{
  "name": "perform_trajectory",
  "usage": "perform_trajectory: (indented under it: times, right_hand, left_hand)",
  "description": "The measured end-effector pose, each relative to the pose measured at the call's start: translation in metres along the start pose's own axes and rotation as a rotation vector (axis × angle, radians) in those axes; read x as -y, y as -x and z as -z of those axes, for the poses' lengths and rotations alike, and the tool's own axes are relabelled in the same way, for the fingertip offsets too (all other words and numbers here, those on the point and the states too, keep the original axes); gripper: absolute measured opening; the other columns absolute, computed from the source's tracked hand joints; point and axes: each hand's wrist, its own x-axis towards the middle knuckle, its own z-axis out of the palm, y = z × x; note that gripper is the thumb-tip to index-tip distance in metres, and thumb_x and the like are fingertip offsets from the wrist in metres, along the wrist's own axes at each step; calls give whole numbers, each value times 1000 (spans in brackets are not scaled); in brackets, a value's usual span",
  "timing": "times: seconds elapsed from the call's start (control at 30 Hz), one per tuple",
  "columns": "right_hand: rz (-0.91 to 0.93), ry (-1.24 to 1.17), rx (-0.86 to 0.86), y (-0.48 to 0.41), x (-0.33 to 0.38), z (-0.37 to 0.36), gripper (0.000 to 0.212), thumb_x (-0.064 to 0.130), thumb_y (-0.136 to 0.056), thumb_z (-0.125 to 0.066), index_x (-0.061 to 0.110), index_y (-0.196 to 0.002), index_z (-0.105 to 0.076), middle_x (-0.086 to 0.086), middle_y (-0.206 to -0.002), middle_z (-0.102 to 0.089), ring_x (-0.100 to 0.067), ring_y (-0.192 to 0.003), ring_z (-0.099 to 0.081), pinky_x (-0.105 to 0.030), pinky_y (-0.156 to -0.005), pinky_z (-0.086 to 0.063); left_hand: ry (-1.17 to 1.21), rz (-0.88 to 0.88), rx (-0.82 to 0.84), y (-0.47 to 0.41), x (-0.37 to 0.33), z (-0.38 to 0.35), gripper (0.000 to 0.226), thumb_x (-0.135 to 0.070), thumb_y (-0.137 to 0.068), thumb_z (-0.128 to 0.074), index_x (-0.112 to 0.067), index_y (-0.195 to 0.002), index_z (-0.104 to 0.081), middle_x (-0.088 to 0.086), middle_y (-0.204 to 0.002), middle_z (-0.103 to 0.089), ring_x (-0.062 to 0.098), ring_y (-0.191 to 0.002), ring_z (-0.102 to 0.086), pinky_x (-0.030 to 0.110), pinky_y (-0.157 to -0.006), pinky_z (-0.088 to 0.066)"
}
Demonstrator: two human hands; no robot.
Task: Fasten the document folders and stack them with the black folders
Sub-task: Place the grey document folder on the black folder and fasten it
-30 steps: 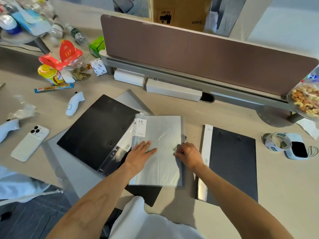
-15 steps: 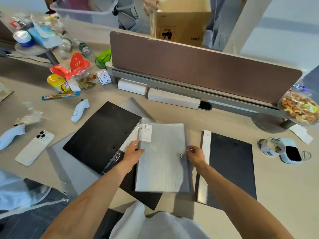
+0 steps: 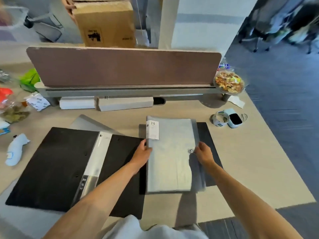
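A grey translucent document folder (image 3: 170, 156) with a white "20" label lies over a closed black folder (image 3: 208, 140) on the right of the desk. My left hand (image 3: 142, 153) grips its left edge. My right hand (image 3: 202, 153) holds its right edge, fingers beside the metal snap button (image 3: 189, 150). An open black folder (image 3: 57, 163) with a clear spine strip lies flat to the left, over a grey sheet (image 3: 88, 122).
A brown desk divider (image 3: 124, 66) runs along the back, with white boxes (image 3: 107, 102) below it. A tape roll (image 3: 218, 118) and a small device (image 3: 234, 119) sit at right, a nut tray (image 3: 228, 83) behind them. Snacks and a white controller (image 3: 15, 149) lie at left.
Both hands have carried the grey folder to the right, from over the open black folder onto the closed black folder. My view has swung to the right.
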Motion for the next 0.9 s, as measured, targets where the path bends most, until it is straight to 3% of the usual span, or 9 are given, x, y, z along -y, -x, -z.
perform_trajectory:
  times: [0.07,0.13,0.2,0.4,0.5,0.63,0.7,0.83,0.9]
  right_hand:
    - [-7,49,-33,-9,-13,23,12,8,-92,-51,11,-85,-60,-7,-82,-64,-23,-79,-57,-26,-57,-41]
    - [-8,91,-54,-22,-21,41,20,5,-90,-50,13,-72,-53,-6,-70,-57,-24,-74,-54,-27,-53,-38]
    - [-20,153,-51,-36,-28,53,9,8,-88,-51,3,-83,-57,-14,-78,-62,-29,-77,-57,-31,-60,-41]
    - [68,508,68,-64,-47,67,32,23,-91,-53,-1,-111,-61,-29,-115,-60,-43,-107,-53,-40,-92,-42]
    - [143,447,49,-70,-57,74,27,17,-89,-54,-6,-100,-65,-28,-104,-61,-42,-94,-57,-38,-83,-46]
    - [139,325,106,-85,-73,80,13,17,-81,-56,5,-80,-58,-24,-90,-63,-37,-79,-58,-33,-67,-42]
    - [117,294,141,-97,-86,80,13,26,-76,-55,14,-80,-51,-23,-89,-63,-32,-77,-57,-29,-67,-37]
    - [120,277,158,-104,-92,80,38,31,-71,-54,-2,-89,-62,-21,-91,-65,-33,-80,-60,-27,-68,-36]
    - [147,282,161,-99,-82,86,34,23,-75,-59,-6,-92,-63,-23,-95,-64,-29,-78,-55,-27,-68,-37]
  left_hand:
    - [-90,22,52,-7,-3,-23,50,-9,-96,-49,-17,-144,-36,4,-115,-61,20,-104,-61,31,-86,-51]
    - [-140,53,67,-13,-6,-43,51,-11,-94,-51,-20,-142,-38,2,-115,-63,21,-106,-63,38,-93,-52]
    - [-178,96,43,-23,-1,-59,51,-13,-92,-52,-23,-140,-40,3,-119,-62,23,-107,-63,45,-96,-53]
    - [-267,182,-53,-36,29,-100,45,-26,-83,-52,-34,-127,-48,-12,-115,-59,20,-108,-61,38,-94,-51]
    - [-266,185,-72,-52,55,-115,48,-33,-73,-53,-39,-121,-51,-7,-122,-66,18,-104,-65,43,-96,-52]
    - [-232,160,-162,-23,18,-143,43,-14,-87,-45,-30,-126,-52,-3,-118,-64,22,-107,-62,42,-100,-50]
    - [-227,160,-210,-18,8,-151,43,-9,-90,-42,-25,-129,-51,0,-120,-62,25,-110,-60,41,-101,-48]
    - [-274,159,-287,-23,5,-156,42,-6,-95,-42,-18,-134,-50,4,-125,-59,28,-116,-56,35,-100,-45]
    - [-265,145,-317,-26,3,-157,42,-7,-96,-45,-17,-136,-49,6,-131,-58,28,-118,-56,38,-104,-45]
